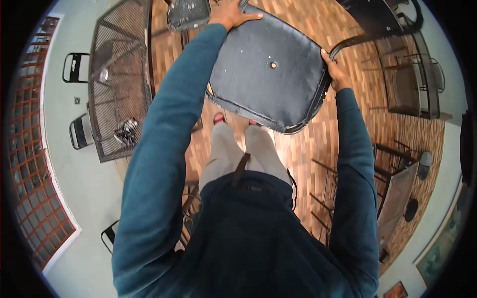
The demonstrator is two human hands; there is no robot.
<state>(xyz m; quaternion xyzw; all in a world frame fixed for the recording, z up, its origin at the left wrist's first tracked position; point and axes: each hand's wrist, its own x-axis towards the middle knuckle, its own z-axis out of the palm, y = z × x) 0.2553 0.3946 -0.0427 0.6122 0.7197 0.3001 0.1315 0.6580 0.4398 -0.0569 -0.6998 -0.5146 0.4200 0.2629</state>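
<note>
A black metal chair [263, 69] is in front of me, its scuffed seat facing up with a small hole near the middle. My left hand [229, 15] grips the far left edge of the seat, the thumb lying over the top. At the right edge, my right hand [336, 69] is closed around the side beside the bent tube frame, its fingers partly hidden underneath. The chair's black backrest [370, 17] reaches toward the upper right. Its legs are mostly hidden from view.
A mesh-topped metal table [119, 74] stands at the left, with a shiny metal object [127, 132] on it. Another dark seat [189, 14] is beyond my left hand. More tables [397, 193] and chairs line the right side. Wood-patterned floor [298, 154] lies below.
</note>
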